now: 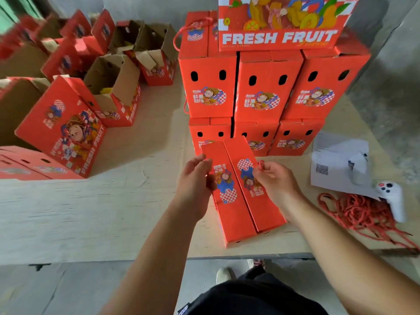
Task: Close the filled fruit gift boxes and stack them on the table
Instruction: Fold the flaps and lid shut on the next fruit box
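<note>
A red fruit gift box stands on the table in front of me, its two top flaps folded shut. My left hand holds the box's left edge with curled fingers. My right hand pinches a red cord at the box's right side. Behind it rises a stack of closed red boxes, two rows high, with a "FRESH FRUIT" box on top.
Several open red boxes with raised flaps stand at the left and back left. At the right lie a pile of red cords, a white controller and white papers. The table's front edge runs just below the box.
</note>
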`<state>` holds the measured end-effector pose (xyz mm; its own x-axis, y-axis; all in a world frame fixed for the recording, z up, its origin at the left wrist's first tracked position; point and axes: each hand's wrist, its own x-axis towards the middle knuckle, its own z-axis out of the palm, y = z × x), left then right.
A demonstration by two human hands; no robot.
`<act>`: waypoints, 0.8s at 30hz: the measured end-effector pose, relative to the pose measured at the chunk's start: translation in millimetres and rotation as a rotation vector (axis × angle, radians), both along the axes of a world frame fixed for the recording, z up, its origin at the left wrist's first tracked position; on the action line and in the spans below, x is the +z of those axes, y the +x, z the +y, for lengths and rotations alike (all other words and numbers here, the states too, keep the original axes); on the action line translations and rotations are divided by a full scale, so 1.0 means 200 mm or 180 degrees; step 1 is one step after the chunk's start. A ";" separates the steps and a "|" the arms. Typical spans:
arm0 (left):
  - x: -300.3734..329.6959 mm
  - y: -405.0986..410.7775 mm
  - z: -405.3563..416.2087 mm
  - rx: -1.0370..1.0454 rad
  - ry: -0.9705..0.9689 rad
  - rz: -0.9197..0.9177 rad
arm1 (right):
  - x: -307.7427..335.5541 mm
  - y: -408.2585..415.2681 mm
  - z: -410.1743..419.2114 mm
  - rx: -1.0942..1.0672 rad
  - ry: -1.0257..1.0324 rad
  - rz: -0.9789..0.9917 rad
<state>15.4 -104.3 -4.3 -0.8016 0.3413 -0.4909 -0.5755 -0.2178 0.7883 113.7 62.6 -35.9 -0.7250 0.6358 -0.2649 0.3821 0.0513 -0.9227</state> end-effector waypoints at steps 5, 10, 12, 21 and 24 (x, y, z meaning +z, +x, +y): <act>0.33 0.05 -0.01 -0.0460 0.0218 0.1187 | 0.15 0.00 -0.16 0.1290 -0.0578 0.0247; 0.38 0.11 0.05 -0.1718 -0.0053 0.2029 | 0.24 -0.06 -0.29 0.1583 -0.1326 0.1025; 0.32 0.06 0.05 -0.1051 -0.0293 0.2497 | 0.27 -0.10 -0.29 0.1251 -0.1463 0.1006; -0.26 0.02 -0.15 -0.0237 -0.1517 0.1352 | 0.39 -0.17 -0.15 0.0834 -0.1701 0.1075; -0.21 0.05 -0.10 -0.0157 -0.1042 0.1452 | 0.47 -0.22 -0.18 0.0818 -0.1863 0.1313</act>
<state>25.7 -125.2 -46.5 -0.9443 0.2720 -0.1850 -0.1639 0.0985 0.9815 70.0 26.9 57.1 -0.9446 0.2727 -0.1824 0.0425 -0.4497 -0.8922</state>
